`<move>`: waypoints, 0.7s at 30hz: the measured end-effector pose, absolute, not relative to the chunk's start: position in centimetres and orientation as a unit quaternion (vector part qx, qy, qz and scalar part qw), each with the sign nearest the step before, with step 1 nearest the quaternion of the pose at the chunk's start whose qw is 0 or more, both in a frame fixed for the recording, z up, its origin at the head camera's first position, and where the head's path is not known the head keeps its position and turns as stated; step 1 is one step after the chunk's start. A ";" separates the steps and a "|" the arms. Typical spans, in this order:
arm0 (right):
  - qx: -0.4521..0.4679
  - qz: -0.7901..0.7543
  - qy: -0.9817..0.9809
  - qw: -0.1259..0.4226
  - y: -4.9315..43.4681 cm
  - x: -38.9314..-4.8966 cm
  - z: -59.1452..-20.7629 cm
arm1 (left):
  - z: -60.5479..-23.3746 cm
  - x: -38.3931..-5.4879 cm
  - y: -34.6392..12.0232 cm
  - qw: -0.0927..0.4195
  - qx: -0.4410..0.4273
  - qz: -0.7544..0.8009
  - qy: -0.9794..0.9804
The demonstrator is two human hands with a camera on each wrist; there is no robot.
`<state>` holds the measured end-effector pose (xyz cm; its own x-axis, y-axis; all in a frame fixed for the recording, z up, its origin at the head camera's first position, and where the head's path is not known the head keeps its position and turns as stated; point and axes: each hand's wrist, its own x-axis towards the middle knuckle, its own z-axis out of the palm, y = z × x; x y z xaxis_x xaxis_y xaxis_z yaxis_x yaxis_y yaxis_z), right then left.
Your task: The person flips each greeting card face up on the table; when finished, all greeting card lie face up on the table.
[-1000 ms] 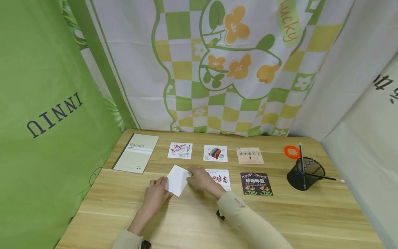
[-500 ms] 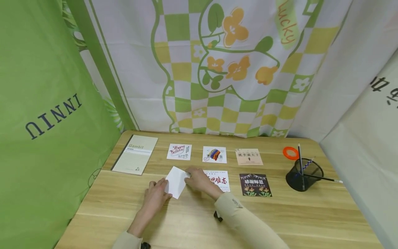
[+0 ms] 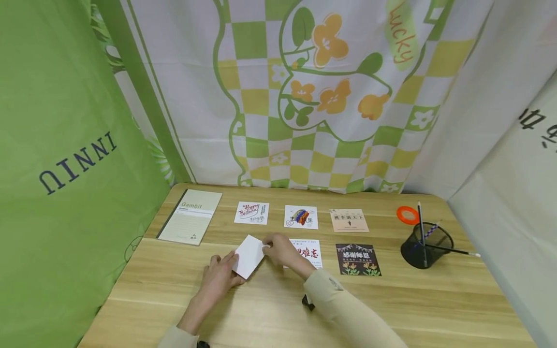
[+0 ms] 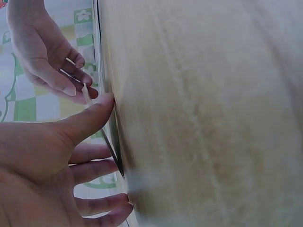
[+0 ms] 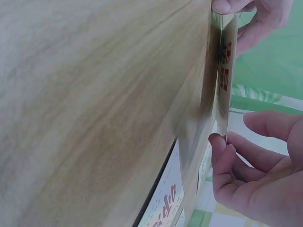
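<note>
Tilted just above the table (image 3: 261, 309), a square card (image 3: 249, 256) turns its plain white side up in the head view. Red print shows on the card's underside (image 5: 226, 71) in the right wrist view. My left hand (image 3: 219, 276) grips its lower left edge, thumb on the table side and fingers on the other. At the right corner my right hand (image 3: 282, 250) holds the edge with curled fingertips. Its thumb stands apart from the card in the right wrist view. Partly behind my right hand lies a card with red characters (image 3: 310, 251).
A birthday card (image 3: 251, 213), a colourful card (image 3: 300, 217), a beige card (image 3: 349, 220) and a dark card (image 3: 358, 259) lie flat. The notebook (image 3: 190, 217) is at the left. At the right stand a black mesh pen holder (image 3: 419, 251) with pencils and an orange ring (image 3: 408, 215).
The card in my hands showed a bend line before and now looks flat and turned slightly. Both hands have stayed nearly in place, still at its edges.
</note>
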<state>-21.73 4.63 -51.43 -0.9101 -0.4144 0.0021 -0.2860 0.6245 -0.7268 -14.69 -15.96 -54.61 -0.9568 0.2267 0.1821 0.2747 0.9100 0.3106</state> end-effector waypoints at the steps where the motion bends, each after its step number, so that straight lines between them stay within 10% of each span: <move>1: -0.193 -0.391 0.896 0.086 4.7 -21.8 -51.4 | -54.2 -14.6 -15.8 0.057 -0.121 -0.173 -0.976; 21: -0.210 -0.387 0.896 0.057 5.4 -20.7 -50.9 | -53.4 -14.8 -15.8 0.101 -0.097 -0.200 -0.970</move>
